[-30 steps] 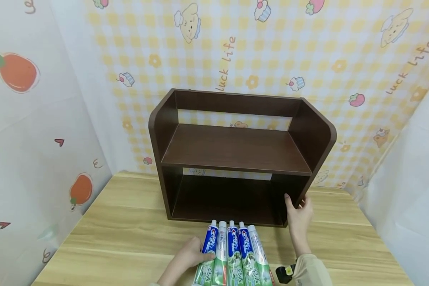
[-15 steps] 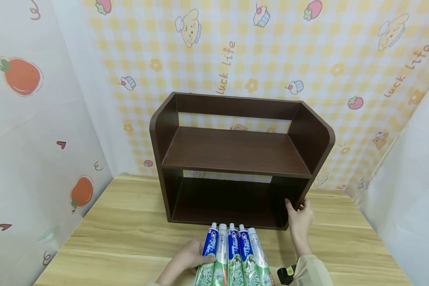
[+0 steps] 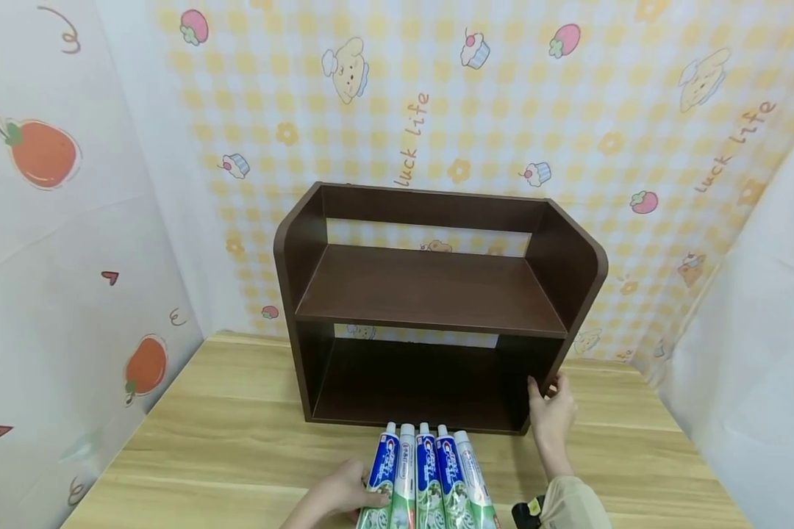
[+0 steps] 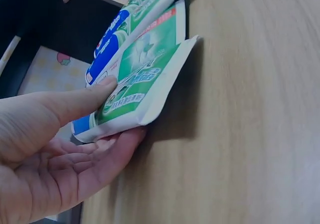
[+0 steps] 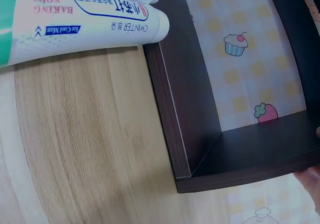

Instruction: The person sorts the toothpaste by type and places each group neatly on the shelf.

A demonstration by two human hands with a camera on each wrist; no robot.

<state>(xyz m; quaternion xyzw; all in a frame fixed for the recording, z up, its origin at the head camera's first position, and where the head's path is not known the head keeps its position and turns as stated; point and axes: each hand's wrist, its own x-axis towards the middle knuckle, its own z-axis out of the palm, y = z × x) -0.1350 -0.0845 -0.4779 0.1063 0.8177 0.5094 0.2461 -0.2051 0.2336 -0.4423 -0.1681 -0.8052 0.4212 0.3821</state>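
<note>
Several toothpaste tubes (image 3: 430, 474) lie in a fanned row on the table, caps toward a dark brown two-tier shelf (image 3: 430, 290). My left hand (image 3: 344, 491) holds the leftmost blue and green toothpaste tube (image 3: 381, 470). In the left wrist view its thumb presses on the green face (image 4: 132, 89), with fingers beneath the tube's edge. My right hand (image 3: 553, 419) grips the lower front of the shelf's right side panel, thumb inside and fingers outside. The right wrist view shows only part of that hand (image 5: 312, 184). A white-capped tube (image 5: 95, 24) lies close to the shelf's front edge there.
The wood-grain table (image 3: 238, 433) extends on both sides of the shelf. A patterned yellow-checked cloth (image 3: 397, 88) hangs behind, with white sheets (image 3: 73, 242) at the left and right. A small black device (image 3: 528, 512) sits at my right wrist.
The head view has tilted upward, so the shelf, tubes and hands appear lower. Both hands keep their holds, and the tubes stay in the same row.
</note>
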